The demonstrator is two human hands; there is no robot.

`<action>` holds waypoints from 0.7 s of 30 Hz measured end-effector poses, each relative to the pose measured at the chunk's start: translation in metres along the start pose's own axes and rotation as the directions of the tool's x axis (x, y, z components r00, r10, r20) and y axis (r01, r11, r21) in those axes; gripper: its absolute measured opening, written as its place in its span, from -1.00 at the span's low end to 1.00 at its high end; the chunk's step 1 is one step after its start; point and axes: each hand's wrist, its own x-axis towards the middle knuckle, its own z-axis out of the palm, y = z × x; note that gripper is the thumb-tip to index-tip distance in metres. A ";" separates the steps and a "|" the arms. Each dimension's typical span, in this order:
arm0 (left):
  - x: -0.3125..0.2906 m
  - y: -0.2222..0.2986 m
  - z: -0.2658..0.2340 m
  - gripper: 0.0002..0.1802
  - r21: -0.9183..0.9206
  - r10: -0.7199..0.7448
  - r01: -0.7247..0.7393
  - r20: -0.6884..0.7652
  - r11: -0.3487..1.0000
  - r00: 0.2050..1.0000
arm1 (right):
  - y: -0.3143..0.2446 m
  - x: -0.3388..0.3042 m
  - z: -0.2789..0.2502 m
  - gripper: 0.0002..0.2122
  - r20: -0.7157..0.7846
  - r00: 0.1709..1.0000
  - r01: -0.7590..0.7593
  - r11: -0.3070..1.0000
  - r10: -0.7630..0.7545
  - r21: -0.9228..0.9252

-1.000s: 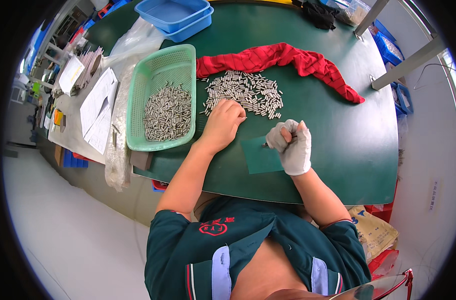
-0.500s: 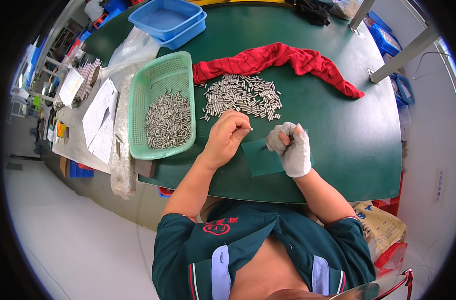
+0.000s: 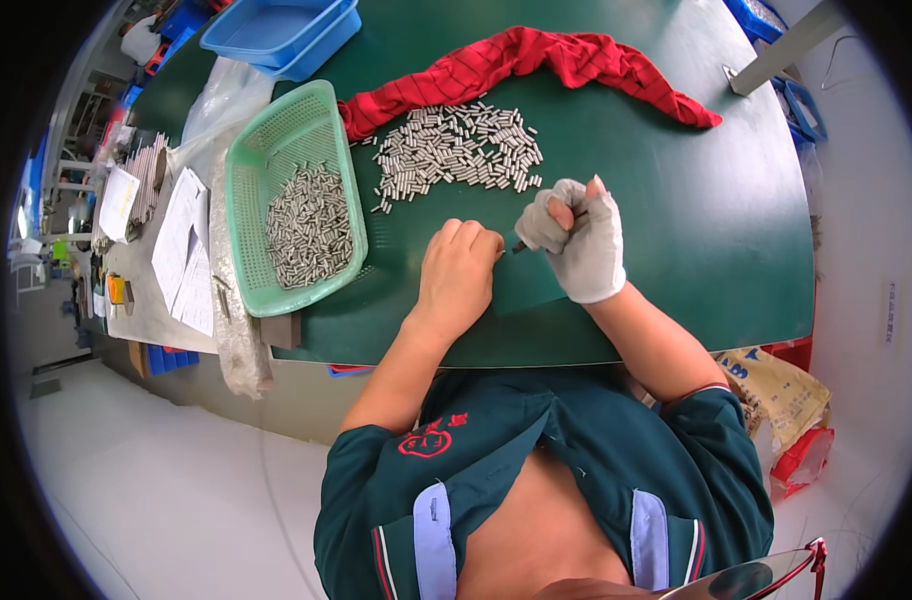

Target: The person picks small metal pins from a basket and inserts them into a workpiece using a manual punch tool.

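Observation:
My bare left hand [image 3: 460, 272] hovers low over the table with its fingers pinched. Only a speck of what it grips shows at the fingertips; a moment ago a small metal pin was visible there. My right hand [image 3: 578, 238], in a whitish glove with bare fingertips, is closed around a thin dark tool [image 3: 519, 247]. The tool's tip points at the left fingertips; its kind is hidden by the glove. Beyond both hands spreads a pile of small metal pins [image 3: 456, 150]. A green mesh basket [image 3: 238, 190] to the left holds many more pins [image 3: 311, 225].
A rolled red checked cloth [image 3: 536, 50] curves behind the pile. Stacked blue trays [image 3: 276, 35] stand at the far left. Paper sheets [image 3: 183, 255] lie left of the basket. A thin green sheet [image 3: 526, 290] lies under my hands. A metal post [image 3: 786, 48] rises at the far right.
The view has shifted, so the table contents sit higher and further left. My left hand has turned knuckles-up, and the two hands have come closer together.

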 end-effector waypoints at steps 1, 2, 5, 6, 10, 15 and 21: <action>0.001 0.000 -0.001 -0.85 0.005 -0.005 0.005 0.014 1.000 1.000 | -0.001 0.001 -0.001 -0.47 0.005 1.000 0.009 1.000 -0.009 0.028; 0.002 0.000 -0.002 -0.85 -0.001 -0.002 0.002 0.030 1.000 1.000 | -0.002 0.001 -0.002 -0.47 -0.011 1.000 0.011 0.999 -0.011 0.035; 0.006 0.002 -0.003 -0.87 -0.051 -0.014 0.014 0.015 0.999 1.000 | -0.001 0.004 -0.007 -0.48 0.041 0.998 0.038 0.998 -0.040 0.049; 0.007 0.002 -0.002 -0.88 -0.060 -0.005 0.005 0.007 0.998 1.000 | 0.000 0.004 -0.009 -0.48 0.026 0.999 0.045 0.997 -0.047 0.056; 0.005 0.003 -0.002 -0.88 -0.065 -0.018 0.018 0.011 0.998 1.000 | 0.002 0.002 -0.007 -0.49 0.024 0.999 0.022 0.996 -0.024 0.091; 0.006 0.006 -0.001 -0.89 -0.069 -0.013 0.014 0.014 0.998 1.000 | 0.003 0.001 -0.007 -0.49 0.042 0.999 0.016 0.995 -0.020 0.096; 0.006 0.006 -0.001 -0.89 -0.070 -0.023 0.024 0.014 0.997 1.000 | 0.004 0.002 -0.007 -0.50 0.040 0.999 0.024 0.997 -0.027 0.077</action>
